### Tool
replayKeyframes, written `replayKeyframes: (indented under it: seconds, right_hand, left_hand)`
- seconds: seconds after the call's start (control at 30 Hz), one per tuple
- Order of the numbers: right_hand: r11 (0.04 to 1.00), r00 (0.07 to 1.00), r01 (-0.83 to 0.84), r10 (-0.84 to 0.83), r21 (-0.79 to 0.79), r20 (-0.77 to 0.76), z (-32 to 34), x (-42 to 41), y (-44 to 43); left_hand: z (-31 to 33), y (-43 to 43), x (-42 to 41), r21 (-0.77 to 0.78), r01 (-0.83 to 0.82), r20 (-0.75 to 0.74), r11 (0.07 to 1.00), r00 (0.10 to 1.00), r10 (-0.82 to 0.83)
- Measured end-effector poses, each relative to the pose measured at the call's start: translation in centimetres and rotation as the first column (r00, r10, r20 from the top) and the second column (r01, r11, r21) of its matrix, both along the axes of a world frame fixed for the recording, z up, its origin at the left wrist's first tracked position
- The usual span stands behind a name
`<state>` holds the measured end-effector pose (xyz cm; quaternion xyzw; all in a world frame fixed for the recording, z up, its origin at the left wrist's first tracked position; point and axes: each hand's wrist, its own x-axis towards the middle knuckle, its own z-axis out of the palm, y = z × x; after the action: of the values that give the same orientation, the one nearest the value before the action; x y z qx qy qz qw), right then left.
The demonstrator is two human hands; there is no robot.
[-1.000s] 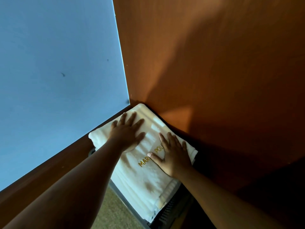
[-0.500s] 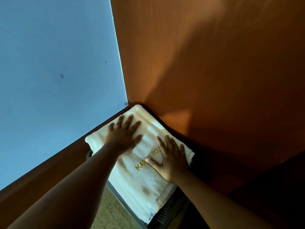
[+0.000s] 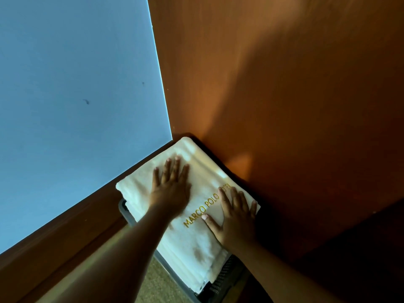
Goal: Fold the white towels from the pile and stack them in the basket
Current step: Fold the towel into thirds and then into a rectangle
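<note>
Folded towel (image 3: pixel 190 241) atop the basket (image 3: pixel 225 274), long axis toward the wall corner.
My left hand (image 3: pixel 171 189) and right hand (image 3: pixel 235 217) press flat, fingers spread; gold lettering reads "MARCO POLO".

A pale blue wall (image 3: pixel 76 95) fills the left, two dark specks on it; a brown wood panel (image 3: pixel 284 95) meets it at a corner. Tan carpet (image 3: pixel 157 285) shows at the bottom.
</note>
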<state>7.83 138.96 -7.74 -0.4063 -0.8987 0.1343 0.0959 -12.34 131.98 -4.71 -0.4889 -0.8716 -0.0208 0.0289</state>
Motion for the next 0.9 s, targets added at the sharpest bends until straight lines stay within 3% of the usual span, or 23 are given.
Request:
replayKeyframes:
  seconds: [0.13,0.3,0.43,0.63,0.9]
  right_hand:
    - [0.999,0.999,0.044,-0.044,0.013,-0.009,-0.7,0.0,-0.2]
    - [0.991,0.991,0.128,-0.13,-0.049,-0.04,-1.3,0.2,-0.4]
    - [0.965,0.978,0.193,-0.205,-0.175,-0.049,-0.6,0.9,-1.3]
    - [0.968,0.979,0.115,-0.074,-0.223,0.188,5.2,3.5,-2.2]
    - [0.992,0.997,-0.074,0.07,-0.107,-0.035,15.1,5.2,-6.7]
  left_hand:
    - [-1.9,-4.0,5.0,0.174,-0.012,0.088,0.985,0.996,-0.004]
    - [-3.7,-9.3,8.7,0.141,0.093,0.15,0.986,0.982,-0.114]
    - [-3.4,-11.4,9.6,0.105,0.063,0.241,0.992,0.967,-0.087]
    - [-0.2,-14.2,8.5,-0.072,0.087,0.252,0.994,0.966,-0.066]
    - [9.6,-17.7,4.8,0.026,0.006,0.119,1.0,0.993,-0.009]
